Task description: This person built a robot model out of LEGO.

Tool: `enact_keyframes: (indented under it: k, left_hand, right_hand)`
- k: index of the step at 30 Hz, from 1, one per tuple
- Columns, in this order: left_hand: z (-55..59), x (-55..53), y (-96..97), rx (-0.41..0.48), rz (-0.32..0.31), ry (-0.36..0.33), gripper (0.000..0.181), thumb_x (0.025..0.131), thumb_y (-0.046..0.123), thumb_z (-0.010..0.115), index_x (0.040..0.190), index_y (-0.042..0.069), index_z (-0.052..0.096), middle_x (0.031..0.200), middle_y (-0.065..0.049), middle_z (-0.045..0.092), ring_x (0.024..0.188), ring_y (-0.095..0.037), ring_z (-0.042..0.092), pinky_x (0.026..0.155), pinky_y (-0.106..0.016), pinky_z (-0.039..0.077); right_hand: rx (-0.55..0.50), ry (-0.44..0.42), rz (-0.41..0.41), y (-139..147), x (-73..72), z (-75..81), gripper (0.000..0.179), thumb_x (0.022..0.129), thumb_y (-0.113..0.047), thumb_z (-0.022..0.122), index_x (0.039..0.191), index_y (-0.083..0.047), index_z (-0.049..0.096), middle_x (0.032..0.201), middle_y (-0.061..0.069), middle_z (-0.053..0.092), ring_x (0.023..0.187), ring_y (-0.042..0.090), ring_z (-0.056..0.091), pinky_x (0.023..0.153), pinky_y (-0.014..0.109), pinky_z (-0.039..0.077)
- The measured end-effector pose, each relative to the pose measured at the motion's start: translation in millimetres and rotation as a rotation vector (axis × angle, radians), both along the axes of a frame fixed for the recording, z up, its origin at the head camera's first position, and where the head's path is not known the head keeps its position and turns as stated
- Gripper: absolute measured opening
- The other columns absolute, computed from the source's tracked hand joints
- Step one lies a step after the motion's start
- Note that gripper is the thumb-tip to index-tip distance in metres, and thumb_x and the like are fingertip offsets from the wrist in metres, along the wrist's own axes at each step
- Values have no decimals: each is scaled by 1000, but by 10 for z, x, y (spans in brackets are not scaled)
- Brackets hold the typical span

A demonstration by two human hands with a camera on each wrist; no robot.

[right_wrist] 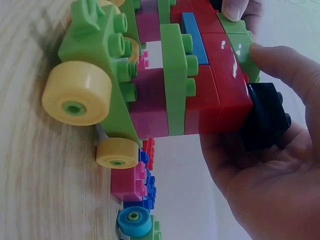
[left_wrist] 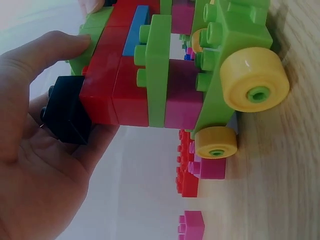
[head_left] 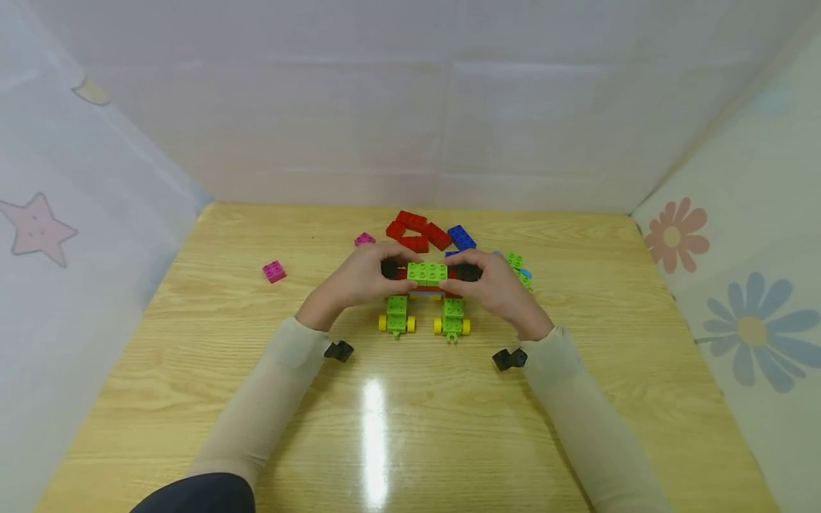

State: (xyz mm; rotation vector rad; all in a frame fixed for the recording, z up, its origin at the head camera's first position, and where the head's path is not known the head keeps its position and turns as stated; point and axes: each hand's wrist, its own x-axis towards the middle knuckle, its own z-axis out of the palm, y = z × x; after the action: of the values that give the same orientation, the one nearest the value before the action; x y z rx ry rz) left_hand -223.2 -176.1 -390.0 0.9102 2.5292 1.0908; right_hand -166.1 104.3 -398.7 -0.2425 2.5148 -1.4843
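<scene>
A toy-brick model stands on the table on two lime-green wheeled bases (head_left: 397,323) with yellow wheels (left_wrist: 255,80). Above the bases come purple bricks (left_wrist: 184,95), upright-looking green bricks (right_wrist: 172,80), a blue brick (right_wrist: 194,37) and two layers of red bricks (right_wrist: 227,75). Lime-green bricks (head_left: 427,273) form the top middle, with a black brick (left_wrist: 67,110) at one end and another black brick (right_wrist: 265,115) at the other. My left hand (head_left: 368,272) pinches the top green bricks from the left, thumb on the near face. My right hand (head_left: 490,283) pinches them from the right.
Behind the model lie several red bricks (head_left: 413,244), blue bricks (head_left: 461,237) and a pink brick (head_left: 364,239). Another pink brick (head_left: 274,271) lies to the left. Right of the right hand is a green piece (head_left: 515,261) with blue wheels. Sheets hang around the wooden table (head_left: 436,427).
</scene>
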Motion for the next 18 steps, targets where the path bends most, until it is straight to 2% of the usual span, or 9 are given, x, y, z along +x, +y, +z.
enact_keyframes:
  k: [5,11,15,18]
  left_hand:
    - [24,35,-13,-1,-8,32,44,99,27,88,140,15,77,135,-5,77,116,-26,70,106,-49,61]
    - [28,53,-17,-2,-21,59,44,99,32,88,139,16,77,132,-3,77,111,-24,68,101,-47,62]
    - [11,48,-43,-9,-12,62,44,100,36,87,139,17,77,134,-2,78,115,-24,68,106,-50,61]
    - [4,49,-74,-23,4,58,43,99,36,88,137,17,78,134,-2,78,117,-24,68,109,-51,59]
  right_hand:
    - [5,-11,1,-11,-4,12,48,103,-33,84,147,-17,73,162,9,62,159,36,49,129,65,43]
    - [-6,-24,4,-16,-4,2,50,103,-33,84,149,-17,72,163,8,62,159,36,48,129,66,42]
    - [-4,-26,7,-28,-5,-1,49,103,-35,84,149,-21,72,165,6,60,162,35,46,131,67,39]
    - [1,-7,34,-25,-13,0,47,103,-37,84,147,-23,73,163,6,61,160,34,49,129,66,42]
